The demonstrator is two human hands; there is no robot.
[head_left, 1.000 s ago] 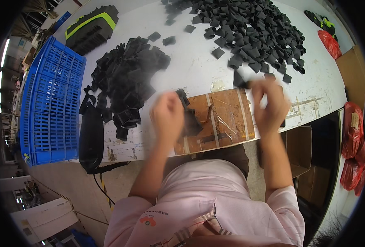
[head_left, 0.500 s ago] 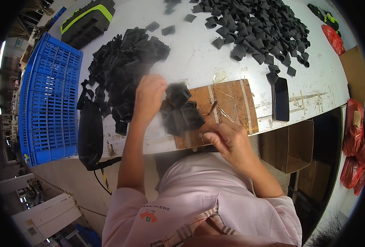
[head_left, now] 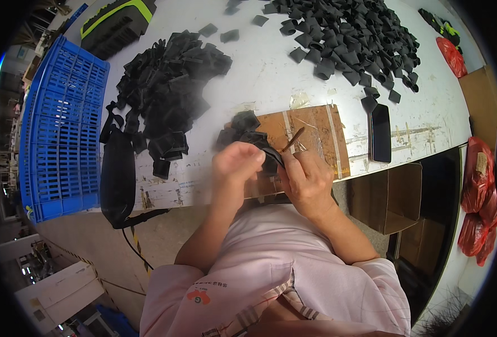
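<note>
Over the brown board (head_left: 318, 129), my two hands meet at a small black fabric piece (head_left: 273, 154). My left hand (head_left: 236, 164) is closed, its thumb and fingertips at one end of the piece. The fingers of my right hand (head_left: 309, 182) are curled by the other end. A thin brown stick-like tool (head_left: 293, 139) rises from the right fingers; its lower part is hidden. Just beyond my left hand lie a few more black fabric pieces (head_left: 245, 121) on the board's left part.
A large heap of black fabric pieces (head_left: 172, 84) lies at the left; black loops (head_left: 349, 39) spread at the far right. Around them are a blue crate (head_left: 66, 129), a black pouch-like thing (head_left: 118, 177), a phone (head_left: 380, 133), a cardboard box (head_left: 391, 196) and red bags (head_left: 477, 180).
My left hand has come from the left heap down and right to meet my right hand. A black piece now shows between them. The right hand has shifted slightly left.
</note>
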